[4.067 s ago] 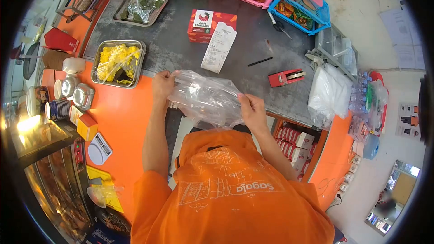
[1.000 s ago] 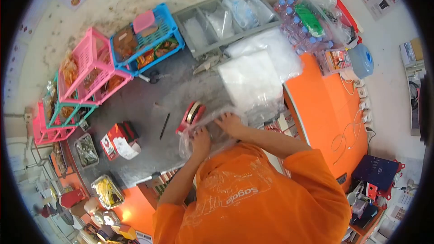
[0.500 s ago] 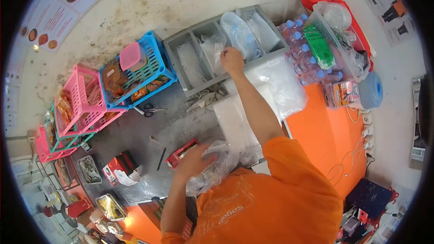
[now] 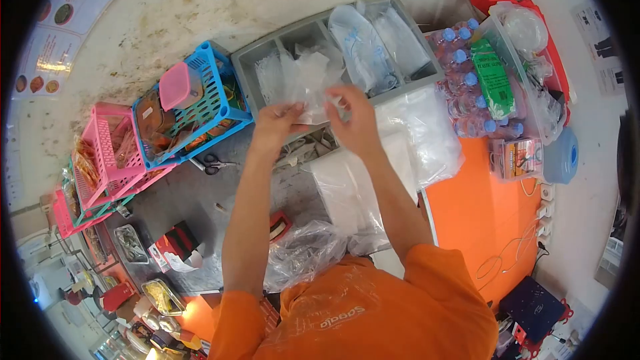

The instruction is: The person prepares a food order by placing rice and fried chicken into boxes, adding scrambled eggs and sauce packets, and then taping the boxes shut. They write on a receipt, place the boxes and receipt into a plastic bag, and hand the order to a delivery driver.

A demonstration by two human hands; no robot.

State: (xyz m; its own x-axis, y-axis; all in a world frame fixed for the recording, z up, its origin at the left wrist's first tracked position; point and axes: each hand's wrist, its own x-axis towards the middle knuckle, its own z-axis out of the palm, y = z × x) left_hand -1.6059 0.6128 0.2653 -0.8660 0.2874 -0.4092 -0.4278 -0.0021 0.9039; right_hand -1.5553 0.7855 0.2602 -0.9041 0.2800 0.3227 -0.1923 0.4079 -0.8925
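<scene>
A thin clear plastic bag [image 4: 312,77] is held up in front of the grey compartment tray [image 4: 408,85]. My left hand [image 4: 280,122] pinches the bag's lower left edge between thumb and fingers. Beside the bag's right edge is my right hand [image 4: 353,119], its fingers curved and apart. Behind the bag, the tray's left compartments hold more clear plastic bags, partly hidden. Larger bags with blue print [image 4: 363,47] fill a compartment to the right. Below my right forearm lies a stack of flat clear plastic sheets or bags [image 4: 417,137].
Blue basket [image 4: 223,97] and pink basket [image 4: 100,153] hold packets at left. Scissors [image 4: 215,164] lie on the dark counter. Water bottles [image 4: 463,83] and a clear bin [image 4: 523,87] stand at right. Crumpled plastic [image 4: 307,250] lies close to my body.
My left hand has moved up from the counter to the tray and now grips the bag. My right hand has drawn the bag up and toward me from its compartment.
</scene>
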